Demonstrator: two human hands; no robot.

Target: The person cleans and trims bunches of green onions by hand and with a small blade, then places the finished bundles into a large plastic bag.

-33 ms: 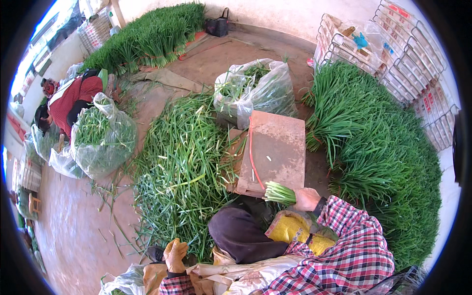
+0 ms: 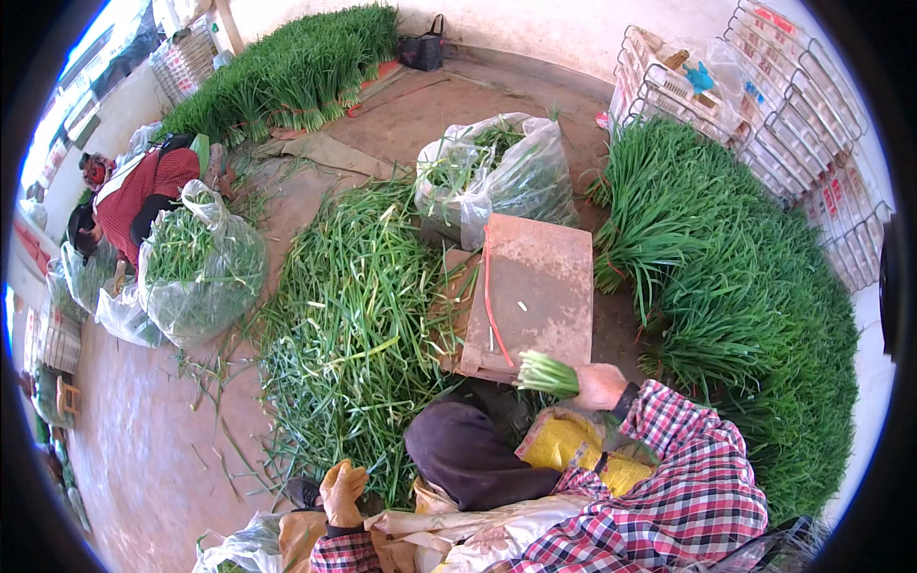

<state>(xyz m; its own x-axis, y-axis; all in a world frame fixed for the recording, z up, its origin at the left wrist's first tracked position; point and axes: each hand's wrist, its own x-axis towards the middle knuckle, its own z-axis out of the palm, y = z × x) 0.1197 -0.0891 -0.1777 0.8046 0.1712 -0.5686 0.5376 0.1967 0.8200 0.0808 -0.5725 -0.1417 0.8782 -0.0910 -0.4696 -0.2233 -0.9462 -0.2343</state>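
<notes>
The right hand [image 2: 600, 386] has its fingers wrapped round a bunch of pale green stems [image 2: 548, 374], the cut ends jutting out left of them. The gloved left hand [image 2: 342, 494] has fingers pointing forward; whether they grip anything, I cannot tell. Just ahead of the right fingers stands a low bench [image 2: 549, 272]; leftward, a heap of loose leaves [image 2: 353, 325]; rightward, massed leafy bundles [image 2: 764, 286].

Produce workroom: bundled greens [image 2: 755, 258], stacked crates [image 2: 788, 105], stuffed bags [image 2: 535, 186].
</notes>
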